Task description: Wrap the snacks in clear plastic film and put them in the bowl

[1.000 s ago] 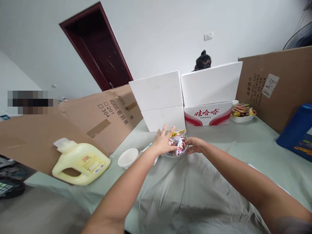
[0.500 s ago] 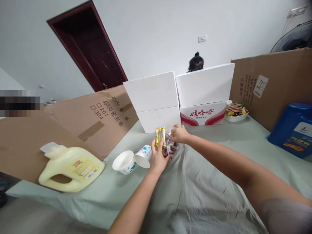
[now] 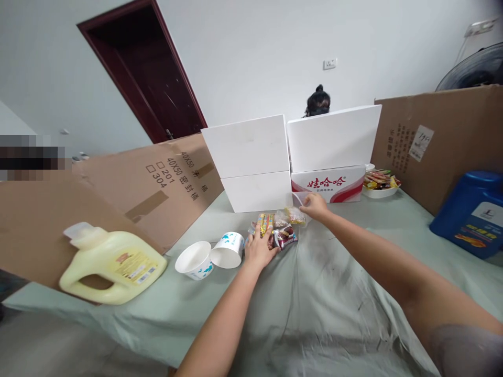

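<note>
My left hand (image 3: 259,252) lies with fingers spread over a small pile of wrapped snacks. Its fingertips touch a yellow snack packet (image 3: 265,222), and a dark brown wrapped snack (image 3: 285,236) lies just right of the thumb. My right hand (image 3: 315,206) pinches the edge of a clear plastic bag (image 3: 299,200), a little to the right of the pile. At the bag's lower end is a yellowish packet (image 3: 295,215); I cannot tell if it is inside. Left of my left hand, a white paper cup (image 3: 227,251) with blue print lies tipped beside another paper cup (image 3: 195,262).
White boxes (image 3: 255,191) stand stacked behind the snacks, beside a red-and-white carton (image 3: 341,183). A bowl of snacks (image 3: 380,192) is at the right. A yellow jug (image 3: 118,267) and a blue bottle (image 3: 471,220) flank the cloth-covered table (image 3: 314,309). A person's head shows behind the boxes.
My right hand has moved right, drawing the clear plastic bag away from the pile. The snacks now lie more spread out, with my left hand still on them.
</note>
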Available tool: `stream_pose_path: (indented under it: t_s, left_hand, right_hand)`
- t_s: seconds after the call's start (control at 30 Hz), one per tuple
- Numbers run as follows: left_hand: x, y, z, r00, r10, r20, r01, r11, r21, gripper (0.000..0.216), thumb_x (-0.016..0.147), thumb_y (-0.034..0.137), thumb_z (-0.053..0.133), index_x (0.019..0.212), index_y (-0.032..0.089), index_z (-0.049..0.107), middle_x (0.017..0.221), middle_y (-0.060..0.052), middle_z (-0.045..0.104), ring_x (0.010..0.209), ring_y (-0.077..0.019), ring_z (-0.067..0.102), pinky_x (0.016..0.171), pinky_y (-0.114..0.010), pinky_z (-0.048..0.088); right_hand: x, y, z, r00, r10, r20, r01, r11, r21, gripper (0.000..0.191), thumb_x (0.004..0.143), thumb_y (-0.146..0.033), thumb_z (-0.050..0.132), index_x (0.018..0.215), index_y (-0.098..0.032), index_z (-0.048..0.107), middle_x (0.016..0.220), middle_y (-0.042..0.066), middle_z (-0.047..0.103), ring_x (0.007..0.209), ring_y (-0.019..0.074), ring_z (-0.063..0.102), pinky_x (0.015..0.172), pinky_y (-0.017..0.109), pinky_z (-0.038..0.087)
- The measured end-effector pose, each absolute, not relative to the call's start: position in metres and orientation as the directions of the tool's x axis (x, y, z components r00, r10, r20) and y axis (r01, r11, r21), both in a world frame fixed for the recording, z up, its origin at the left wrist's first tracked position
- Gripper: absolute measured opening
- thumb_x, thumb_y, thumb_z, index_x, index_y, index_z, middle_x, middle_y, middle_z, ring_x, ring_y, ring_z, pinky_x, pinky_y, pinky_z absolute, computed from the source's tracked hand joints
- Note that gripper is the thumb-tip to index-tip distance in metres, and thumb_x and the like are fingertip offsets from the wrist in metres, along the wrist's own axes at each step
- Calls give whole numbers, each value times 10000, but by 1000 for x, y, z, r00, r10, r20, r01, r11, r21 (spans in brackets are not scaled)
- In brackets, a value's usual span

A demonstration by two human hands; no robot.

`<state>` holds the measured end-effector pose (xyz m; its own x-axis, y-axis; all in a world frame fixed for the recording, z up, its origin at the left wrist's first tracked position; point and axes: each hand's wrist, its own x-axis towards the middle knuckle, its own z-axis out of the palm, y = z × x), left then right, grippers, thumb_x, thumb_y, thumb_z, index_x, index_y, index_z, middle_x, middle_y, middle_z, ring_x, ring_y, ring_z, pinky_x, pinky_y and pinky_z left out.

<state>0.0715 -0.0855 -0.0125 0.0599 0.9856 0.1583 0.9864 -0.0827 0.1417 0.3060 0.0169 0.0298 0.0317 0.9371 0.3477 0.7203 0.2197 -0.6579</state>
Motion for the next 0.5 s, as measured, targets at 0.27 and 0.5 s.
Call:
stream_pose_path:
  t_s: [0.27,0.5]
  left_hand:
    - [77,-80,-15,55,982,182,997,-65,49,747,753,542,701,1418,303,459,1596,-127,221,1402,-454,264,1085,-586,283]
    - [77,-83,-11,47,986,162,996,-58,60,810,727,464,746,1443,287,413,1614,-140,145,1411,-442,266,1095,-567,276]
  right_hand:
    - [342,10,27,219,902,373,710,115,-694,176,679,-271,690,754,-206,546,1234,114,503,1218,320,407,1036,427,335]
    - [337,9,19,164,914,371,677,169,-717,218,643,-300,749,745,-218,574,1253,74,521,1216,274,445,1036,371,349]
